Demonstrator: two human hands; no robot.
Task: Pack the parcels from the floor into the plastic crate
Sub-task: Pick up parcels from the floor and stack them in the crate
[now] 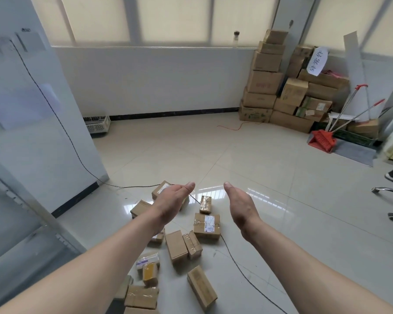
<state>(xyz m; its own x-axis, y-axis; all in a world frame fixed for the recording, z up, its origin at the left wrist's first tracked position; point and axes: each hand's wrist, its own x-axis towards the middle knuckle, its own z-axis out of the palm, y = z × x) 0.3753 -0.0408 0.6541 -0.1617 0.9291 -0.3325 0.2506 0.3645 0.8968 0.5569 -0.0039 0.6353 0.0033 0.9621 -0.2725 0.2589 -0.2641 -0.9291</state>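
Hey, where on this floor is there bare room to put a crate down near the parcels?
Bare tile lies right of the black cable, below the right hand, and ahead toward the white wall. It is crowded under the left hand, where the brown cardboard parcels cluster.

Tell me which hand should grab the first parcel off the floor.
Probably left. The left hand hangs open directly over the scattered parcels; the right hand, also open, hangs mostly over bare floor beside them.
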